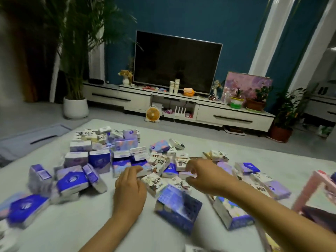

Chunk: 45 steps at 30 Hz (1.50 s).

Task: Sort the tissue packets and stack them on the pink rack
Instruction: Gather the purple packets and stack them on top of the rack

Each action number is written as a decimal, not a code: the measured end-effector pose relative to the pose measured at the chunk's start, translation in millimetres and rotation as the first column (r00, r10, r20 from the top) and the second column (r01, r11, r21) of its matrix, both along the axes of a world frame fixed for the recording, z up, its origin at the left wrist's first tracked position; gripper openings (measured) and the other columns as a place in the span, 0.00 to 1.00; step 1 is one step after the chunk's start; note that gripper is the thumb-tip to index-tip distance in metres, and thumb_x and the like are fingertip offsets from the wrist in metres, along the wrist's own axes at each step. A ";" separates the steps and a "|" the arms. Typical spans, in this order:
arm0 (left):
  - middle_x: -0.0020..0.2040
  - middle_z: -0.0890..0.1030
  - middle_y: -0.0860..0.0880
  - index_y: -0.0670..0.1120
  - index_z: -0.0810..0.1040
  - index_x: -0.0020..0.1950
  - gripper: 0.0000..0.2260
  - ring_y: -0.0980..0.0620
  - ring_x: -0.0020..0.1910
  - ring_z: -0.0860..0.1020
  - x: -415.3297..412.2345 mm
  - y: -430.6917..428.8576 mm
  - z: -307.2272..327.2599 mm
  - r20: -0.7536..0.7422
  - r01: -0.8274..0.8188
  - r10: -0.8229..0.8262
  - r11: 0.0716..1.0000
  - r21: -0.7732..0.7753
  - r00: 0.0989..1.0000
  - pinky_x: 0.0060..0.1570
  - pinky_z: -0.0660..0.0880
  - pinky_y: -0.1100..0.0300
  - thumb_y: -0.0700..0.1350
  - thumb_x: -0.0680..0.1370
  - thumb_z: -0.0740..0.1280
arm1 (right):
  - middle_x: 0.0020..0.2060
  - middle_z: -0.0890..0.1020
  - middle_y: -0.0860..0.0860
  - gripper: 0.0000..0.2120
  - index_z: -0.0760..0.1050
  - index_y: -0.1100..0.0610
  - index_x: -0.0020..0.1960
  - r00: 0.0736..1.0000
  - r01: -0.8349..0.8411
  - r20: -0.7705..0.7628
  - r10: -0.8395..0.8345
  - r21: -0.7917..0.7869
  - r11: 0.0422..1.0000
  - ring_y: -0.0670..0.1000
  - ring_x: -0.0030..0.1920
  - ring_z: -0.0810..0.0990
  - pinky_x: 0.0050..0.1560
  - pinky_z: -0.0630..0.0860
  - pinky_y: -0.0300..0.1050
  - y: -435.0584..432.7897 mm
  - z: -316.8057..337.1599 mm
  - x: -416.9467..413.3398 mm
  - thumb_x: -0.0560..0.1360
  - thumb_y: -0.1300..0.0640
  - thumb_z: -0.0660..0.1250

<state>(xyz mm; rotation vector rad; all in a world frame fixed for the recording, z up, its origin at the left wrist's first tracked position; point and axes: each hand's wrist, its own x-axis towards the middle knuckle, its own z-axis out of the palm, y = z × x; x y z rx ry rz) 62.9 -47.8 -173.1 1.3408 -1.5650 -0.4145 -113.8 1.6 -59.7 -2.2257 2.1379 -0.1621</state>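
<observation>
Several tissue packets lie scattered on a white cloth-covered surface (94, 224): dark blue ones (72, 180), pale purple ones (125, 143) and white ones with black print (160, 160). My left hand (130, 188) reaches into the middle of the heap, its fingertips resting on the edge of a white packet (145, 172). To its right, my right hand (203, 177) pinches a small pale packet (184, 174) between thumb and fingers. The pink rack (309, 191) stands at the right edge, blurred and partly cut off.
Larger blue tissue boxes (178, 210) lie just in front of my hands. Beyond the surface is grey floor, a low white TV cabinet (234, 115) with a television, a small orange fan (153, 114) and potted plants at both sides.
</observation>
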 end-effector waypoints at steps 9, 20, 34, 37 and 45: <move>0.52 0.75 0.47 0.46 0.73 0.52 0.13 0.48 0.53 0.73 16.0 -18.8 0.2 -0.176 -0.013 0.016 1.000 0.017 0.984 0.54 0.69 0.57 0.31 0.73 0.61 | 0.60 0.74 0.57 0.27 0.66 0.55 0.64 0.981 0.047 0.188 -0.047 0.004 0.999 0.56 0.59 0.73 0.57 0.71 0.48 -83.9 -61.5 90.9 0.73 0.40 0.63; 0.42 0.80 0.43 0.40 0.74 0.53 0.15 0.46 0.41 0.78 15.9 -35.1 16.6 -0.848 0.284 0.167 0.895 0.344 0.502 0.48 0.74 0.56 0.50 0.73 0.67 | 0.50 0.75 0.51 0.23 0.69 0.54 0.56 0.984 0.057 0.177 -0.005 -0.290 0.955 0.52 0.51 0.74 0.50 0.73 0.48 -71.9 -65.7 108.2 0.70 0.38 0.61; 0.33 0.72 0.49 0.46 0.70 0.35 0.06 0.47 0.40 0.73 55.7 -42.2 45.0 -0.956 0.034 0.235 0.969 0.244 0.174 0.45 0.72 0.53 0.38 0.71 0.63 | 0.43 0.77 0.49 0.16 0.69 0.50 0.51 0.839 -0.296 0.489 0.238 0.044 0.954 0.53 0.45 0.74 0.44 0.72 0.40 -121.1 -73.7 127.3 0.66 0.46 0.68; 0.36 0.73 0.47 0.44 0.71 0.37 0.06 0.49 0.36 0.72 50.5 -41.8 44.9 -0.963 0.071 0.225 0.969 0.238 0.150 0.36 0.70 0.59 0.36 0.73 0.59 | 0.37 0.63 0.48 0.11 0.60 0.49 0.40 0.941 -0.339 0.042 0.337 0.153 0.928 0.50 0.46 0.60 0.36 0.57 0.42 -131.8 -82.2 143.1 0.75 0.46 0.60; 0.45 0.78 0.45 0.51 0.71 0.45 0.12 0.50 0.41 0.78 48.4 -30.5 54.8 -0.984 0.156 0.020 0.987 0.048 0.177 0.36 0.77 0.60 0.33 0.77 0.58 | 0.59 0.76 0.50 0.31 0.70 0.48 0.62 0.931 -0.344 0.147 0.333 0.053 0.938 0.55 0.58 0.72 0.62 0.67 0.50 -118.4 -68.6 129.3 0.61 0.39 0.68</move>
